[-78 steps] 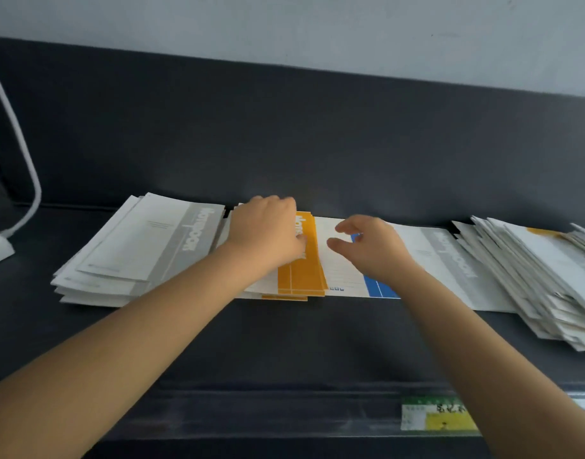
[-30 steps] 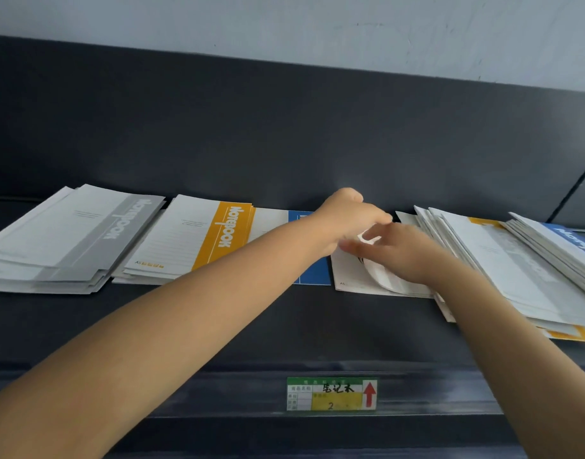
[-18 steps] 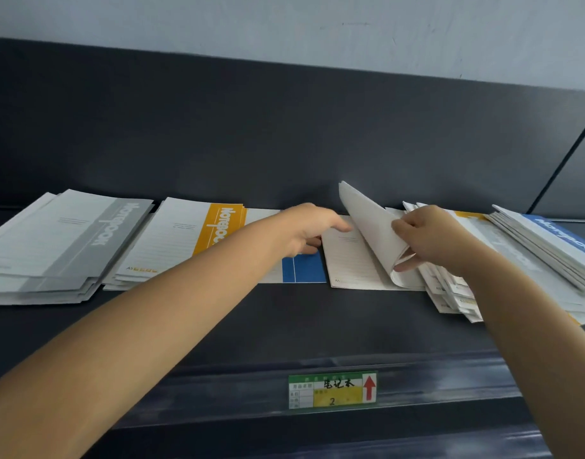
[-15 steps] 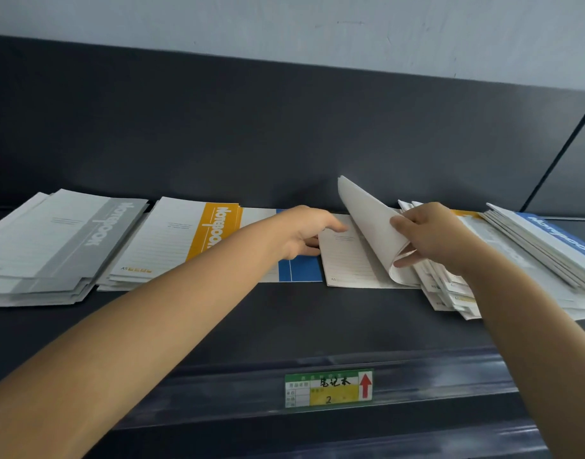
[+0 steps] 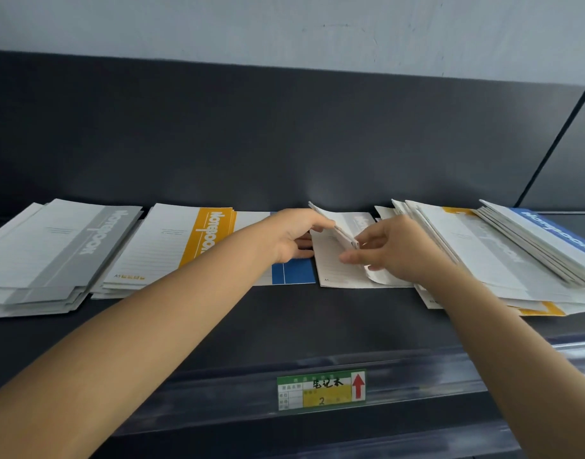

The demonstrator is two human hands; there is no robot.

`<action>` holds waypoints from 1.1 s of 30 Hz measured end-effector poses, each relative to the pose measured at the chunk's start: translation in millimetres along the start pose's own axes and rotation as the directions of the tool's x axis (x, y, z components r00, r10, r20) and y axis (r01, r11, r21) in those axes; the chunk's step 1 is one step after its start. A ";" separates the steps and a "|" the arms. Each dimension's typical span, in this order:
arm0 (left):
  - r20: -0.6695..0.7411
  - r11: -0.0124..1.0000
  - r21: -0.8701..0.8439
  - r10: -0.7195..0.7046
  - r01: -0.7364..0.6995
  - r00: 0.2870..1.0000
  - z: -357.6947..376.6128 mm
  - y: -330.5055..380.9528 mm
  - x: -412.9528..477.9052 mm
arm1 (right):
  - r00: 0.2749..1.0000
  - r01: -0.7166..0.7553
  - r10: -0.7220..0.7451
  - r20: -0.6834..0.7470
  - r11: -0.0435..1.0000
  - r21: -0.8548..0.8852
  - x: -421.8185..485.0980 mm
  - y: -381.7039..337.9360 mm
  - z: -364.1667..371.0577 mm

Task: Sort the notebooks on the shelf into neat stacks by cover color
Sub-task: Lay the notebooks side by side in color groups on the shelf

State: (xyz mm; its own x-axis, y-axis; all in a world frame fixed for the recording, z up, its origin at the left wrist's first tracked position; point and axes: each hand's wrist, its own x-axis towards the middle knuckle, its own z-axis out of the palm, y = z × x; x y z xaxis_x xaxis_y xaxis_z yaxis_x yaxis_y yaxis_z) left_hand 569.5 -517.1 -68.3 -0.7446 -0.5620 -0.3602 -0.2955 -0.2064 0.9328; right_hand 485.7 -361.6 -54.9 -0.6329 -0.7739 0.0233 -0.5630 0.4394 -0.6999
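Observation:
On the dark shelf (image 5: 317, 313) lie a grey-cover notebook stack (image 5: 52, 253) at the left, an orange-cover stack (image 5: 185, 246) beside it, and a blue-cover notebook (image 5: 292, 271) under my left hand (image 5: 292, 235). My left hand rests on the blue notebook, and its thumb touches the edge of a lifted grey notebook (image 5: 337, 226). My right hand (image 5: 390, 251) holds that lifted, bent notebook by its lower edge, above a flat white notebook (image 5: 334, 270). A messy mixed pile (image 5: 503, 253) with grey, orange and blue covers spreads to the right.
The dark back panel rises right behind the notebooks. A clear price rail along the front edge carries a green and yellow label (image 5: 321, 389) with a red arrow. Bare shelf surface runs in front of the stacks.
The notebook raised high by my right hand half a second ago has come down lower and leans left toward my left hand. My left hand has barely moved.

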 end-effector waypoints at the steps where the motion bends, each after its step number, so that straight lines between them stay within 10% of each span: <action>1: -0.001 1.000 -0.004 0.000 0.000 1.000 -0.2 -1.1 0.4 | 1.000 0.005 -0.005 0.004 1.000 0.007 0.5 1.8 0.9; 7: -0.008 0.998 -0.054 -0.016 0.016 1.000 -2.3 -4.4 2.1 | 0.994 0.073 -0.052 -0.095 0.968 0.239 0.9 13.9 -6.1; 13: -0.027 0.995 -0.097 -0.033 0.030 0.999 -0.7 -3.1 0.9 | 0.815 0.209 -0.127 -0.565 0.974 0.082 5.7 19.4 -26.5; 18: -0.033 0.979 -0.202 -0.048 0.040 0.998 7.8 -0.7 -1.4 | 0.986 0.141 -0.140 -0.093 0.990 0.012 -8.4 7.2 -15.7; 28: -0.152 0.988 -0.005 0.154 -0.157 0.976 7.6 -8.4 -2.5 | 0.966 -0.156 0.117 -0.232 0.975 -0.156 12.4 9.0 -2.5; 33: -0.176 0.970 -0.008 0.239 -0.244 0.955 -63.6 -6.2 -51.4 | 0.968 -0.202 0.229 -0.102 0.954 0.221 21.5 -37.8 33.0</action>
State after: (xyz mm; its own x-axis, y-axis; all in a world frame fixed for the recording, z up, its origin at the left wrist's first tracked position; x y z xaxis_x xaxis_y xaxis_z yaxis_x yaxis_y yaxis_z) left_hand 647.7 -537.9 -54.7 -0.6761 -0.7271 -0.1193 -0.1003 -0.0695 0.9925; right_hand 510.9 -410.0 -51.5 -0.7956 -0.6023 -0.0650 -0.2920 0.4752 -0.8300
